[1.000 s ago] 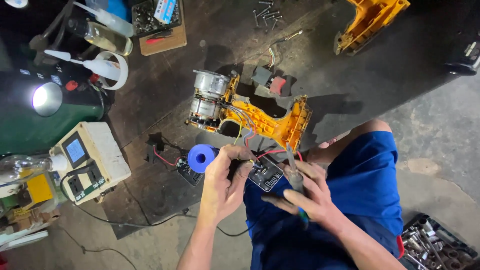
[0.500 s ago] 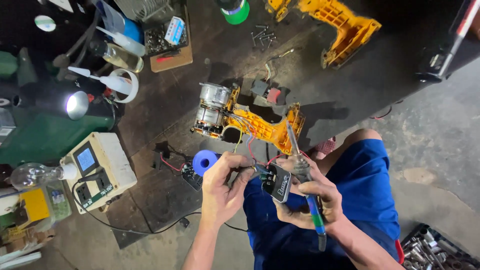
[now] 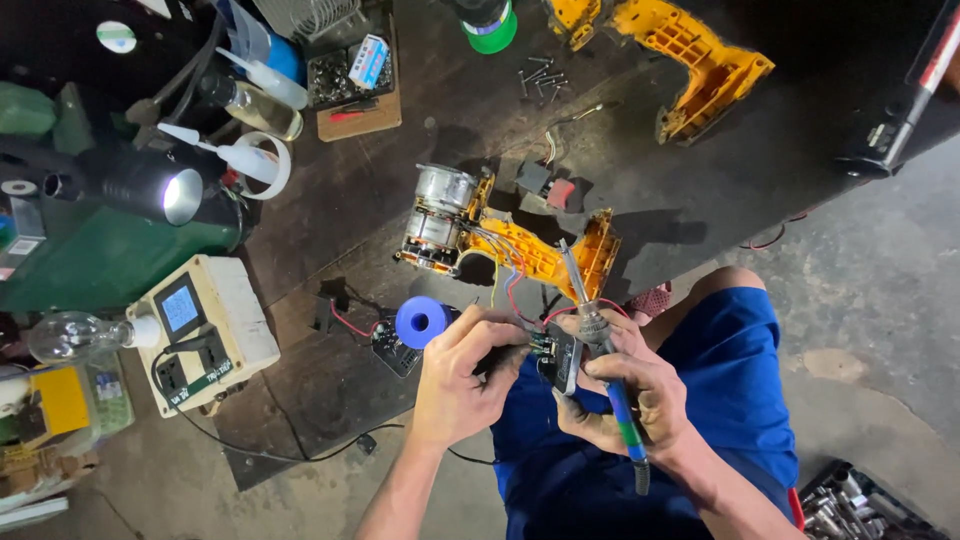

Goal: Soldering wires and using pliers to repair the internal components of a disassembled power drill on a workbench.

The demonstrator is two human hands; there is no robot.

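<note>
One camera only, worn on the head, looks almost straight down from above. It sits close over the left hand [image 3: 455, 385] and right hand [image 3: 625, 395], which fill the lower middle. The dark bench [image 3: 420, 170] spreads toward 12 o'clock and 9 o'clock, grey floor [image 3: 870, 300] lies toward 3 o'clock, and the person's blue shorts [image 3: 730, 400] run to 6 o'clock.
</note>
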